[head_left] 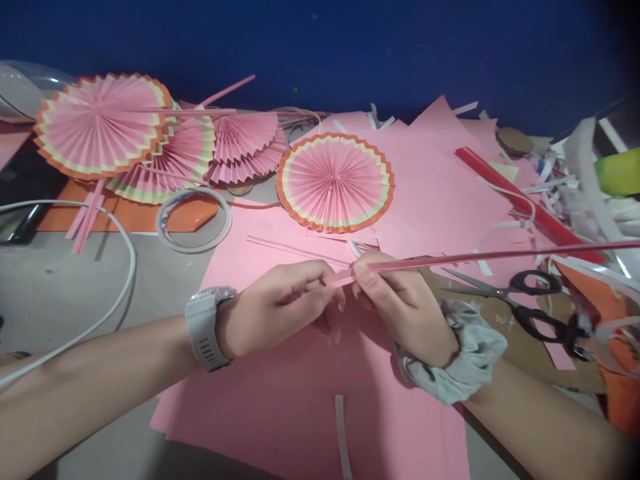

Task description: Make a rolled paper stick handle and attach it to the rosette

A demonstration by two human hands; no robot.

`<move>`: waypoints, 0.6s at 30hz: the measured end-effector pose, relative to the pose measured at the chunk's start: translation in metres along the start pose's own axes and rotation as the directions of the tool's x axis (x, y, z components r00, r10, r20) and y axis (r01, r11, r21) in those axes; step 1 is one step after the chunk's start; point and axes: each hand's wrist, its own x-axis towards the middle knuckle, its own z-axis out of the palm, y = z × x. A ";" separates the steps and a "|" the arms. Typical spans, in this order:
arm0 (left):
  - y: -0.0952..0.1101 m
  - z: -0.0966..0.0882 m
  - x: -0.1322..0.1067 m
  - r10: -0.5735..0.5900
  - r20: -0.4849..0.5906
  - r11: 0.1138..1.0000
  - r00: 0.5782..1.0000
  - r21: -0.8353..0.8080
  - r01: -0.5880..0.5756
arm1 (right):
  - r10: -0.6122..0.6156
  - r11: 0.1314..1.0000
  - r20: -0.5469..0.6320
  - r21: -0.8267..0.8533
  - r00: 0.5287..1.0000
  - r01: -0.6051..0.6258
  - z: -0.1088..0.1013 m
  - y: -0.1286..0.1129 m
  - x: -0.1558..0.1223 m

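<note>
My left hand (285,303), with a grey watch at its wrist, pinches the near end of a long pink paper strip (470,256). Close beside it, my right hand (400,300) grips the same strip between thumb and fingers, and a pale green scrunchie (455,353) circles that wrist. From there the strip runs out past the right edge of the view. Beneath both hands lie large pink paper sheets (280,400). Just beyond them rests a round pleated paper fan (335,183) in pink with yellow and orange rims.
More pleated fans (103,127) with paper sticks overlap at the back left. A tape roll (225,223) and a white cable (133,267) lie nearer. To the right are black-handled scissors (510,293), a red roll (520,193) and paper scraps. A white strip (342,433) lies in front.
</note>
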 end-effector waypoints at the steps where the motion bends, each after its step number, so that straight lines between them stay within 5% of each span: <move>1: 0.000 0.000 -0.001 -0.003 -0.006 1.000 1.000 -0.011 0.003 | 0.009 1.000 -0.027 0.007 1.000 -0.009 0.000 0.001 0.000; 6: 0.001 0.000 -0.003 -0.006 0.017 1.000 1.000 -0.030 0.007 | 0.030 0.999 -0.057 0.027 0.998 -0.029 0.000 0.001 0.001; 12: -0.001 0.003 0.001 0.026 -0.057 0.977 0.998 0.214 -0.013 | -0.051 0.998 0.094 0.029 0.994 0.049 0.001 -0.001 0.001; 18: -0.003 0.002 0.001 0.028 -0.008 0.965 1.000 0.260 -0.026 | -0.061 0.996 0.255 0.079 0.965 0.042 -0.001 0.001 0.000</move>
